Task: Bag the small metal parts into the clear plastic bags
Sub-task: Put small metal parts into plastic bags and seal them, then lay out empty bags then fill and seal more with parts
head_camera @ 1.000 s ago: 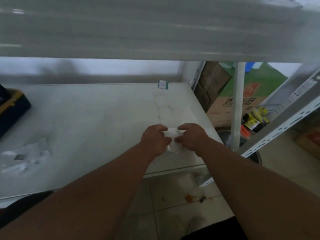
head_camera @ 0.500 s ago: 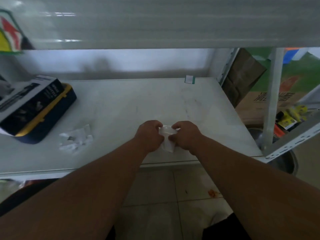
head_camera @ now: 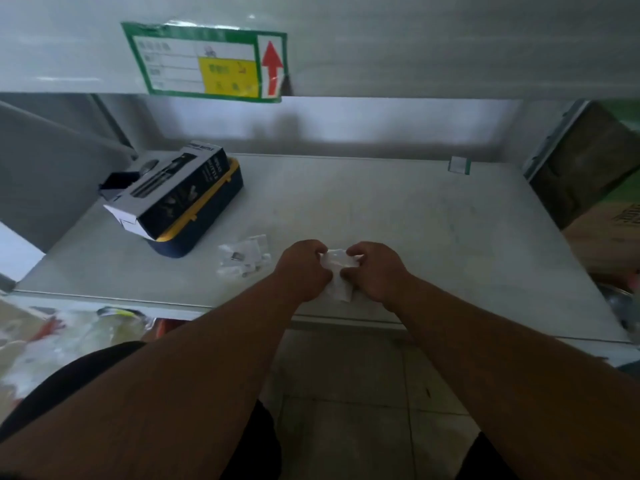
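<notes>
White shelf [head_camera: 398, 216]: both hands pinch clear bag [head_camera: 337, 271].

Pale grey metal shelf board [head_camera: 381, 209] at working height, scuffed, dimly lit. Upper shelf beam [head_camera: 415, 46] overhead carries green-bordered paper label [head_camera: 207, 62] with yellow patch, red arrow. White wall [head_camera: 346, 123] behind, brighter band across it. Grey tiled floor [head_camera: 346, 393] below. Brown cardboard boxes [head_camera: 595, 188] at right.

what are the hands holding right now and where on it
Both hands hold one clear plastic bag: the left hand pinches its left edge, the right hand its right edge.
</notes>
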